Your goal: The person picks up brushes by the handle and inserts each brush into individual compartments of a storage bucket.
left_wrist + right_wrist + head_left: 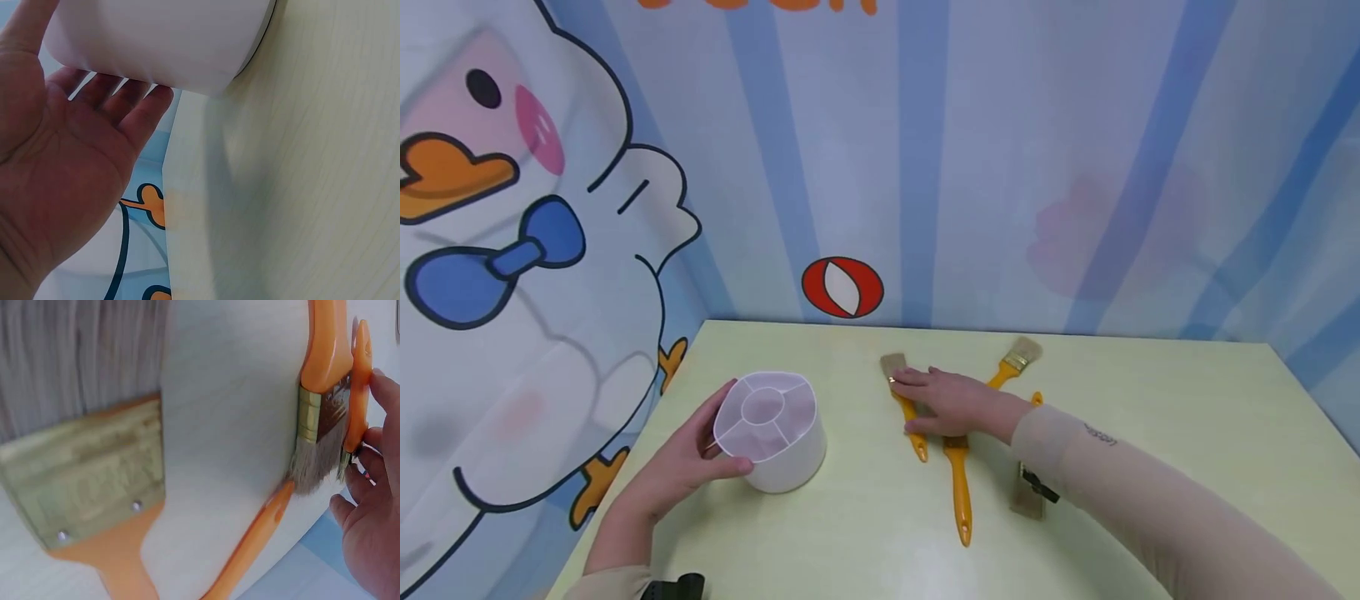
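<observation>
My left hand grips a white round divided organizer, thumb at the near side and fingers round the left side. Its top tilts toward me, showing a round middle cup with compartments around it. At mid-table my right hand reaches over a paintbrush with an orange handle, its fingers extended along it. In the right wrist view, the thumb and fingertips are right at that brush's handle. A second paintbrush points its handle toward me, its bristles hidden under the hand.
Behind the right hand lies another paintbrush, bristles toward the back right. One more paintbrush lies partly under the right sleeve, bristles toward me. A pale wooden table meets a printed blue-striped backdrop at its back and left edges.
</observation>
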Demonstrator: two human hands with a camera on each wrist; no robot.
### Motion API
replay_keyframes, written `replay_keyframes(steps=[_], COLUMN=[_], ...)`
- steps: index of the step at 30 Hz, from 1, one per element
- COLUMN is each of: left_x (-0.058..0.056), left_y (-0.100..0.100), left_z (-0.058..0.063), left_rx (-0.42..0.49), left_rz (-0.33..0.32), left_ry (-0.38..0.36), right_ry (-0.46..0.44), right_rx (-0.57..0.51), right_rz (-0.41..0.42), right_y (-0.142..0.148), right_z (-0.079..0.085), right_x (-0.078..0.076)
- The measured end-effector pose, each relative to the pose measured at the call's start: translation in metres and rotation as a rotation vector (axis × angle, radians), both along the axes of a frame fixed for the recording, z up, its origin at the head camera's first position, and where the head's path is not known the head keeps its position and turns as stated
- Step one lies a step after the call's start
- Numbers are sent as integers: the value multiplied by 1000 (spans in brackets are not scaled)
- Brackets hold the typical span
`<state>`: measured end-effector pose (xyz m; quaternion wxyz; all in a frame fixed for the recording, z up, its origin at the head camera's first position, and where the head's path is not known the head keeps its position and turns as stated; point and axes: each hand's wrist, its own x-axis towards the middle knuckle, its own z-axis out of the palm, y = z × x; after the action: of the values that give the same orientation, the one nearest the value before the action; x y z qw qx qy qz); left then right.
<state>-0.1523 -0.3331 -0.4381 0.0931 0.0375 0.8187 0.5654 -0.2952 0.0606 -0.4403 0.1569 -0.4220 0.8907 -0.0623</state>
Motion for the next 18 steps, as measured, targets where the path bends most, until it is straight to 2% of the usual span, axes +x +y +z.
replay_keyframes(steps=[6,14,18], left_x=[-1,-1,-1], left_y=[1,0,-1], left_z=[-1,-2,-2], left_rx=[-16,-22,-19], left_rz=[-1,1,-3], left_ry=[4,15,19], right_ry=[10,12,-14], right_rx=[-1,39,31], right_rz=[-43,-22,-78], right_y=[-2,-4,-5], right_z=[1,1,2], right_x=[3,-2,-2])
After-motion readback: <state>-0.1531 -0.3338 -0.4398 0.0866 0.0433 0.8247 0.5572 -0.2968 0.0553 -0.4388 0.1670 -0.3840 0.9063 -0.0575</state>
